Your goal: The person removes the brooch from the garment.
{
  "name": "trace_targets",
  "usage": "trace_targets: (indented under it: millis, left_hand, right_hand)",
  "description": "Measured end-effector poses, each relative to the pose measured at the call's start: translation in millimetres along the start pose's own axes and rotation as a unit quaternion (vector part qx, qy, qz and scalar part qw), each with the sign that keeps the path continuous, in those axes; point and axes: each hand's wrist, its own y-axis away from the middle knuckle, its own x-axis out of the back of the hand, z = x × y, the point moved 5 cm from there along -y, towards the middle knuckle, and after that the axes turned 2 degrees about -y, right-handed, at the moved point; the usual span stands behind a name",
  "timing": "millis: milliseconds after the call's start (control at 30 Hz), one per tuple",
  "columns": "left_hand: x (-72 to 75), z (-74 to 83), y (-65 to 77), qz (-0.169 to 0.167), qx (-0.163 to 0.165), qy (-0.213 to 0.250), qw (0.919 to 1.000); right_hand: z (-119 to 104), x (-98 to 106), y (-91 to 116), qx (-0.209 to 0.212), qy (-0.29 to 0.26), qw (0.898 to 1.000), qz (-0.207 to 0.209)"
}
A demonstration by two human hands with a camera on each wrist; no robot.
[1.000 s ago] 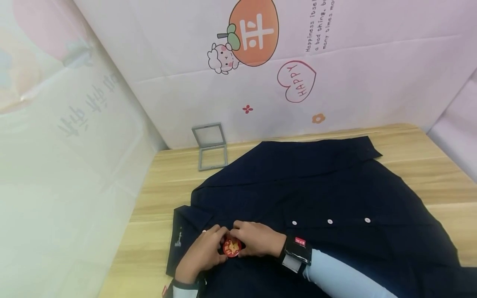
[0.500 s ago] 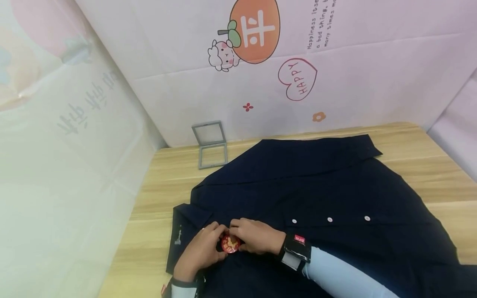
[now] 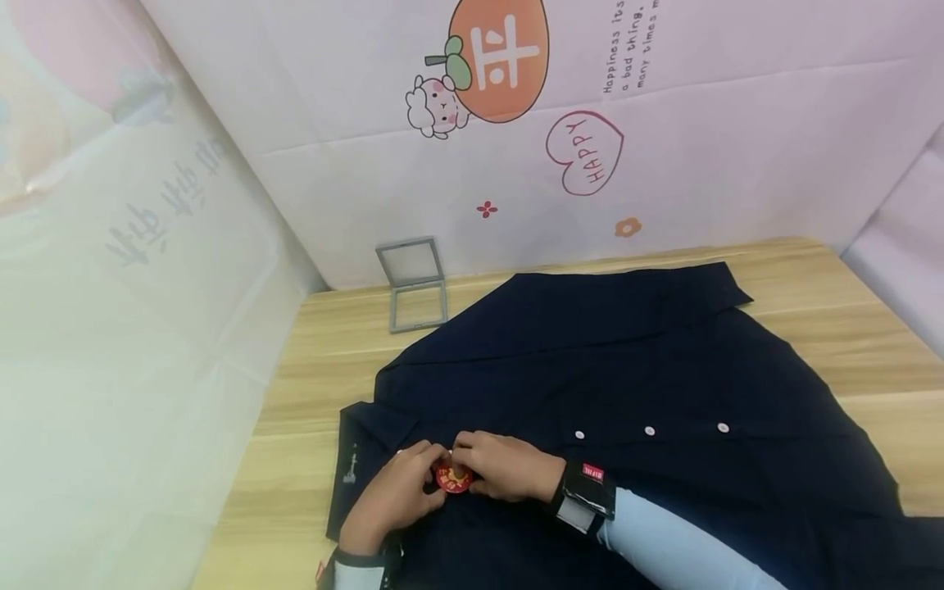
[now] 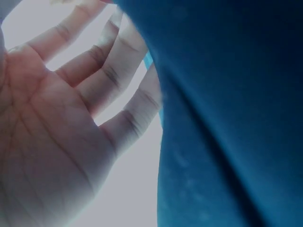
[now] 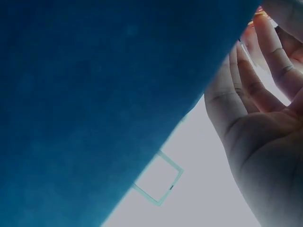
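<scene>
A round red badge with a gold design (image 3: 453, 482) lies against the chest of a navy blue shirt (image 3: 627, 352). My left hand (image 3: 398, 490) pinches the badge's left side between thumb and fingers. From the other side, my right hand (image 3: 510, 467) pinches it too, its fingertips over the upper right of the badge. The back of the badge and any pin are hidden. In the right wrist view, a sliver of red (image 5: 259, 10) shows by the fingertips. Dark cloth (image 4: 227, 94) fills much of the left wrist view, beside the palm.
The shirt is spread over a wood-grain table (image 3: 288, 393), its collar (image 3: 357, 467) to the left. Several white buttons (image 3: 650, 431) run along its front. A grey square frame case (image 3: 417, 306) stands opened at the back, near the printed wall cloth (image 3: 332, 197).
Both hands keep hold of the badge, which has turned or tilted slightly. Fingers now cover more of its top. The whole head view has shifted a little.
</scene>
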Motion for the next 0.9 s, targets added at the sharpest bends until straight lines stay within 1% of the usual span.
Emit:
trace_targets:
  millis: [133, 333, 433, 633, 700, 900]
  left_hand:
    - [-1.1, 0.5, 0.0, 0.002, -0.003, 0.002, 1.0000]
    - [0.3, 1.4, 0.4, 0.016, -0.017, 0.005, 0.9997]
    - [2.3, 0.0, 0.7, 0.024, -0.014, 0.013, 0.9995]
    - [4.4, -4.0, 1.1, 0.034, -0.006, 0.024, 0.9991]
    - [4.4, -4.4, 1.3, 0.036, -0.010, 0.023, 0.9990]
    - [6.0, -3.3, 2.3, 0.044, -0.006, 0.020, 0.9988]
  right_hand:
    - [0, 2, 3, -0.007, -0.022, 1.000, -0.002]
    - [-2, 7, 11, -0.033, -0.050, 0.998, 0.003]
    - [-5, 10, 14, -0.046, -0.062, 0.997, 0.011]
    - [-11, 9, 15, -0.068, -0.054, 0.996, 0.016]
    - [-11, 7, 13, -0.079, -0.048, 0.996, 0.014]
    - [-10, 2, 8, -0.111, -0.053, 0.992, 0.014]
